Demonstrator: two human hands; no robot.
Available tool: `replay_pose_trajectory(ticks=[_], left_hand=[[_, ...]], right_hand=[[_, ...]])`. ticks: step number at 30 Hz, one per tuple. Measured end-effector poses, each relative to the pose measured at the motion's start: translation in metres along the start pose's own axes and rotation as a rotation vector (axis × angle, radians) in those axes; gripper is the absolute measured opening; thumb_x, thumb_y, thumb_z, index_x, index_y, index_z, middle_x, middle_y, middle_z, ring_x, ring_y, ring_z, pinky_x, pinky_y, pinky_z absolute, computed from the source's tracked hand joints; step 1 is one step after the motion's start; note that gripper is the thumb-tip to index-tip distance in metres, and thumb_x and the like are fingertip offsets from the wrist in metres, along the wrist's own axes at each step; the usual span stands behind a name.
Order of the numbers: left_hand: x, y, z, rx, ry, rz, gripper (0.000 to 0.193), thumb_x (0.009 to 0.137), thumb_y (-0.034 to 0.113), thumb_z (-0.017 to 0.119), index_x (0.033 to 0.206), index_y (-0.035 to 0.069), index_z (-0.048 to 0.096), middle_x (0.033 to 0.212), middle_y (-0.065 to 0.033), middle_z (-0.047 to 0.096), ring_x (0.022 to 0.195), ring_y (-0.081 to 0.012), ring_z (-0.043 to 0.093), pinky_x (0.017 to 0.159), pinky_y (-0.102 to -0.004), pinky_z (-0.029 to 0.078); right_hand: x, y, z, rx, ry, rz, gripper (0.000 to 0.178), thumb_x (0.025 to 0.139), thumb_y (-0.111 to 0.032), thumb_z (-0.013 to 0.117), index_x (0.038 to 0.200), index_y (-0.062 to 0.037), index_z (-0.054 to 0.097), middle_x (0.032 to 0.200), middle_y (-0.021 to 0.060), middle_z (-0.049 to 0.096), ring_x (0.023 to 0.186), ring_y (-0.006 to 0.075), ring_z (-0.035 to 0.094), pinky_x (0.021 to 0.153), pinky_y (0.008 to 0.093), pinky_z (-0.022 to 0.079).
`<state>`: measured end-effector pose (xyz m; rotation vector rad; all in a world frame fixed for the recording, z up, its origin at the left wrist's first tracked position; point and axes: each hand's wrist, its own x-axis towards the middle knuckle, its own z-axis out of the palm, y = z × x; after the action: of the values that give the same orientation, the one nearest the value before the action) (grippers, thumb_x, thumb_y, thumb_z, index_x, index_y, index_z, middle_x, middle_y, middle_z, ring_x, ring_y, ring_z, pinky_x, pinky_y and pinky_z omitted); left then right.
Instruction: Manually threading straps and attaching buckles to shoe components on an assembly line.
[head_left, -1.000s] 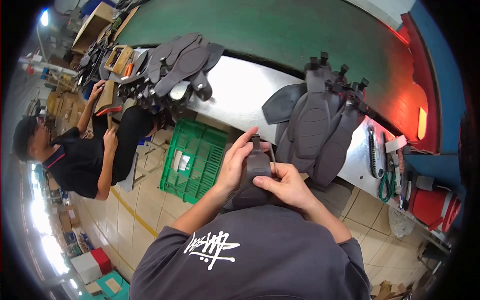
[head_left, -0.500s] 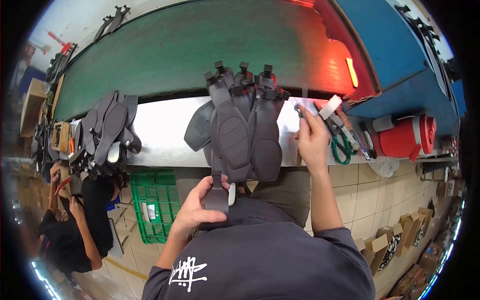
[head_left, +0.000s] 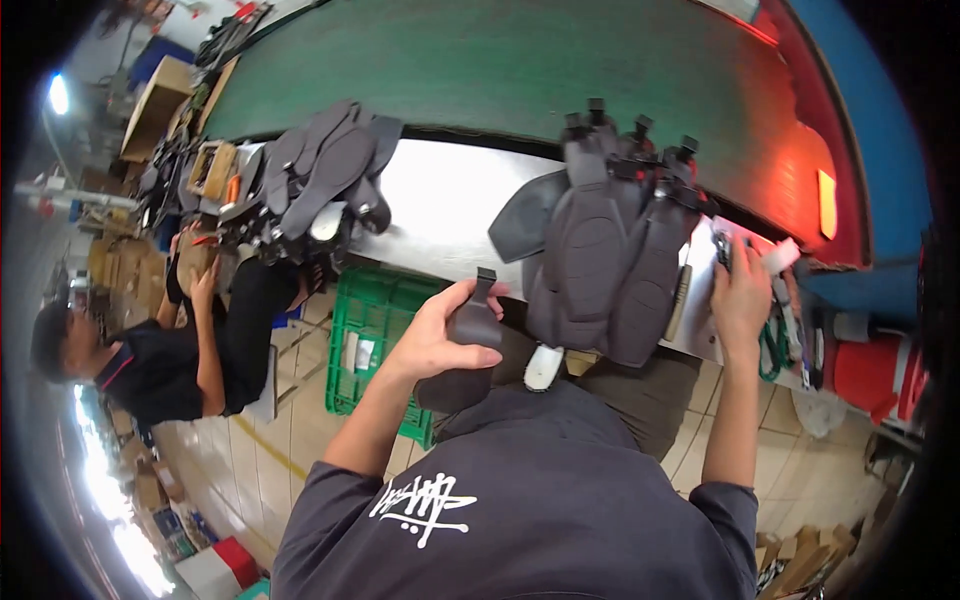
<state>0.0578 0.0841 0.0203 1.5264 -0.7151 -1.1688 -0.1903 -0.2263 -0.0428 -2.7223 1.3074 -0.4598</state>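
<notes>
My left hand (head_left: 440, 340) grips a dark grey sole-shaped padded piece (head_left: 462, 385) with a black clip at its narrow top end, held over my lap. In front of me, a pile of similar dark grey padded pieces (head_left: 590, 255) overhangs the bench's near edge, black clips pointing away. My right hand (head_left: 742, 295) is at the bench right of the pile, its fingers closed around a small dark item (head_left: 722, 245) too hidden to name. By my lap, below the pile, shows a white oval-ended object (head_left: 543, 368).
Green-handled scissors (head_left: 772, 350) and other tools lie right of my right hand, near a red container (head_left: 875, 375). Another pile of dark pieces (head_left: 330, 165) sits on the bench (head_left: 440, 195) at left. A green crate (head_left: 345, 385) stands below. A co-worker (head_left: 165, 345) sits at left.
The view has turned, so the bench and piles appear shifted right. My left hand has raised the padded piece and tilted it. My right fingers have come down onto the bench.
</notes>
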Motion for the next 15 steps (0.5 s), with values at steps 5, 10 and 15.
replay_pose_trajectory(ticks=[5,10,15], left_hand=[[-0.010,-0.006,-0.006,0.047,0.046,-0.046,0.052,0.061,0.016,0.082,0.103,0.002,0.055,0.094,-0.0024,0.055,0.087,-0.0095,0.053,0.079,-0.0247,0.044],[-0.012,-0.019,0.001,0.149,-0.014,-0.071,0.045,0.063,0.023,0.080,0.095,0.003,0.055,0.087,-0.0024,0.054,0.082,-0.0111,0.051,0.074,-0.0253,0.042],[-0.011,-0.025,0.014,0.277,-0.095,-0.027,0.046,0.061,0.022,0.078,0.095,0.002,0.055,0.086,-0.0026,0.052,0.082,-0.0126,0.050,0.074,-0.0258,0.041]], right_hand=[[0.001,-0.004,-0.009,0.069,-0.014,-0.003,0.042,0.084,-0.009,0.063,0.125,-0.0003,0.054,0.112,0.0204,0.056,0.104,0.0355,0.055,0.091,0.0401,0.043],[-0.035,-0.041,-0.070,0.980,-0.043,0.137,0.041,0.087,-0.003,0.057,0.127,0.0007,0.050,0.105,0.0081,0.055,0.094,0.0131,0.053,0.080,0.0260,0.043],[-0.055,-0.123,-0.068,1.420,-0.827,-0.072,0.049,0.085,-0.004,0.057,0.133,-0.0037,0.046,0.095,0.0055,0.062,0.083,0.0093,0.058,0.076,0.0250,0.046]])
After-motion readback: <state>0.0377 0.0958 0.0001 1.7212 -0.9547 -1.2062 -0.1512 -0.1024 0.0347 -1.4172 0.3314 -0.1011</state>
